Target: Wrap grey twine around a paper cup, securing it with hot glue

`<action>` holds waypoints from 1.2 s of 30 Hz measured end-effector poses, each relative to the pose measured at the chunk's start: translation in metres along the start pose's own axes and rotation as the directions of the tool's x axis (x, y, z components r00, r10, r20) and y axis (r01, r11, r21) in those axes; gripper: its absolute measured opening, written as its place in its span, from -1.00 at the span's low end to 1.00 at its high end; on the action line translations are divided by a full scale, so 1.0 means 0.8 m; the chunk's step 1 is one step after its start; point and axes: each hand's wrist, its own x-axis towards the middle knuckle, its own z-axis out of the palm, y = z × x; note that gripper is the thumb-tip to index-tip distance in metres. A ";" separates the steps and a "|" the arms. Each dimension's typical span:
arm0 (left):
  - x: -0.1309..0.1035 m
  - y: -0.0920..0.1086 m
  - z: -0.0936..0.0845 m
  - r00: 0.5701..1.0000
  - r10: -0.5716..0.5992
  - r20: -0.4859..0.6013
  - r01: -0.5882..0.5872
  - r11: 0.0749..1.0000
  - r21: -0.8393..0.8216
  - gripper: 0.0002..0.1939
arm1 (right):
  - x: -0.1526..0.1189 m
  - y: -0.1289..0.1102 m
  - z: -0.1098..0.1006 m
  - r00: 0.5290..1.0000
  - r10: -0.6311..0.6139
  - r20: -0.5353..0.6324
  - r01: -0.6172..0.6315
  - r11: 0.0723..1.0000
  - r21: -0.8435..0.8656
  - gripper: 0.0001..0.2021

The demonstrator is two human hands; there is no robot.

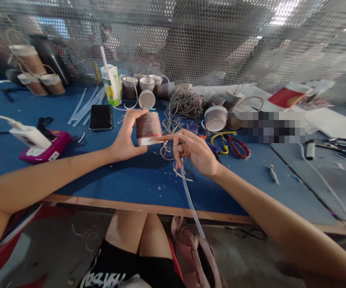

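Note:
A small cup-like piece wound with brown cord lies on its side above the blue table, with a white band along its lower edge. My left hand grips it from the left, fingers over the top and thumb beneath. The index finger of my right hand reaches to the white band at its right. The other fingers of that hand are curled, and a translucent strip hangs down from them past the table edge.
Behind stand small cups, a drink carton and a heap of grey cord. A phone and purple power strip lie left. Right are red-handled pliers, scissors and a wire.

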 end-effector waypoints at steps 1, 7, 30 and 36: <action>0.000 0.001 0.000 1.000 -0.001 0.001 0.001 1.000 -0.006 -0.23 | 0.001 0.000 -0.002 1.000 0.002 -0.010 -0.002 1.000 0.013 -0.68; -0.001 0.008 -0.003 0.999 -0.008 0.031 0.010 0.999 -0.051 -0.25 | 0.005 -0.006 -0.008 0.978 0.108 -0.178 -0.084 0.987 0.136 -0.67; 0.000 0.011 -0.002 0.999 -0.027 0.043 0.033 0.990 -0.136 -0.24 | -0.010 -0.006 0.008 0.993 -0.051 -0.102 0.021 0.961 -0.278 -0.57; 0.001 0.008 0.001 1.000 -0.011 -0.009 0.009 0.987 -0.159 -0.27 | -0.008 -0.003 0.007 0.968 -0.103 -0.230 0.055 0.976 -0.209 -0.52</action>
